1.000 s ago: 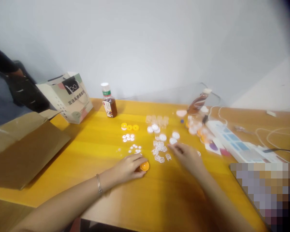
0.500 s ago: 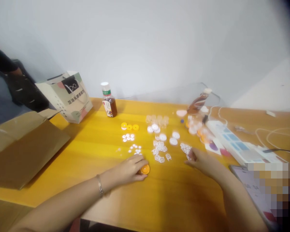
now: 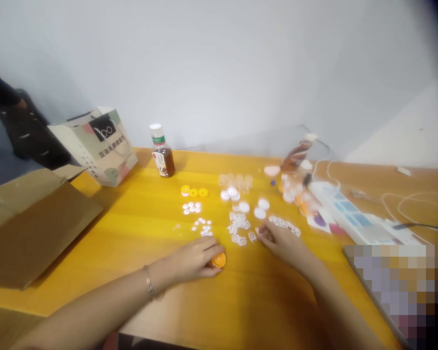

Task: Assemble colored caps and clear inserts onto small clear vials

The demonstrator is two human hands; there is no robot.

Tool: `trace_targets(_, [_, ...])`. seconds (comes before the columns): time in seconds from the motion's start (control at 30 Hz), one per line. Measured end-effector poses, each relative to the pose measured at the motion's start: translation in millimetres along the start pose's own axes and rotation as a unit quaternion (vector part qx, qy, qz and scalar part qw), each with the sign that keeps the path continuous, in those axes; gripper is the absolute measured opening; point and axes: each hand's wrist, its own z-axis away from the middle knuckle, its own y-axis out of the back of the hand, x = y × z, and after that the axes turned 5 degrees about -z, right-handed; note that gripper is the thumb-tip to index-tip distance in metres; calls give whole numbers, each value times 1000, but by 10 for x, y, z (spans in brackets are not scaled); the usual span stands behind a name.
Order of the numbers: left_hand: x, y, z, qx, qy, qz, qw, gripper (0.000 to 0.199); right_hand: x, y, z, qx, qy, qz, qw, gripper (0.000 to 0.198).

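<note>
My left hand point(image 3: 200, 255) is closed around a small orange cup-shaped part point(image 3: 219, 259), its open side facing up, low over the table. My right hand point(image 3: 275, 238) is pinched on a small white openwork piece point(image 3: 257, 231), mostly covered by the fingers. To its left lies a loose cluster of similar white openwork pieces point(image 3: 238, 221). An overlapping row of white openwork pieces point(image 3: 284, 224) is just beyond the right hand. Small white discs point(image 3: 202, 226) lie above the left hand, with larger white round parts point(image 3: 260, 213) farther right.
Yellow rings point(image 3: 193, 192) and clear cups point(image 3: 235, 181) stand farther back. A drink bottle point(image 3: 163, 155), a paper bag point(image 3: 105, 150) and a cardboard box point(image 3: 36, 228) are at left. At right are a tilted bottle point(image 3: 297, 155), a long white box point(image 3: 345, 209) and cables.
My right hand has moved left from the row of openwork pieces, uncovering more of it, and a white piece shows at its fingertips. The left hand keeps the orange part nearly in place.
</note>
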Motion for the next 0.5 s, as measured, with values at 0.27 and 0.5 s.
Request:
trace_targets(0.27, [36,105,-45,75,57,95,991,44,-403,-250,56,-73,5,-458,886,25])
trace_targets(0.5, [89,62,-119,180,99,243,948,24,-500,-558,94,-139,13,-545,827,22])
